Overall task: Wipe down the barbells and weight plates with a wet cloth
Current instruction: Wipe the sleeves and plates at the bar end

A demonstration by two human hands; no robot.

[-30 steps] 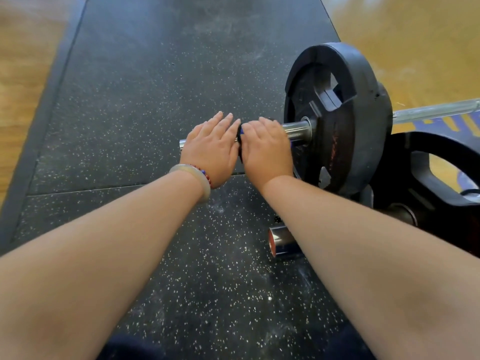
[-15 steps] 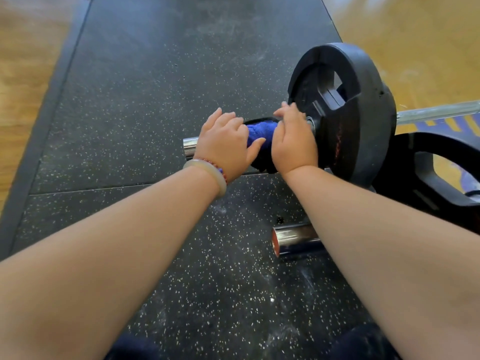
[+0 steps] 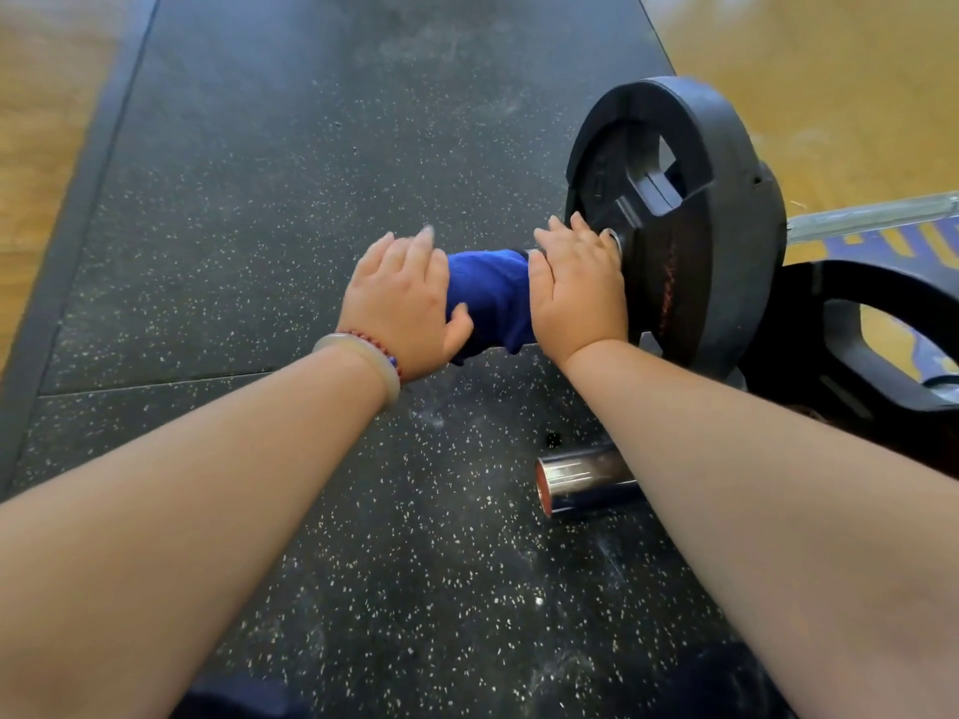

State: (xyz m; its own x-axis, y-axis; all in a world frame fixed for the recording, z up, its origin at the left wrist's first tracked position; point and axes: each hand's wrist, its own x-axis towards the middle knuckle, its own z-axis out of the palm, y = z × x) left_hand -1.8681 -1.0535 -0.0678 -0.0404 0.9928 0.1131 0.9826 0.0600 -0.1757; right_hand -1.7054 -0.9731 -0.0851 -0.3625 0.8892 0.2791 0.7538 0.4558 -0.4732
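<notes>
A black rubber gym mat flecked with white covers the middle of the floor, with a seam running across it under the left forearm. Tan wooden flooring lies along its left edge and its right edge, where blue painted markings show. A chrome barbell lies across the mat, its thin shaft running off to the right behind an upright black rubber weight plate with grip cut-outs. The blue cloth is wrapped over the barbell's sleeve just left of that plate. The left hand, with a pale bangle and a beaded bracelet on the wrist, rests palm down on the cloth's left end. Its fingers are nearly straight and blurred at the tips, and its thumb presses the cloth's near side. The right hand lies flat on the cloth's right end, fingers stretched forward and touching the plate's hub. A second black plate sits low at the right, and a short chrome bar end with a reddish cap lies on the mat beside the right forearm.
</notes>
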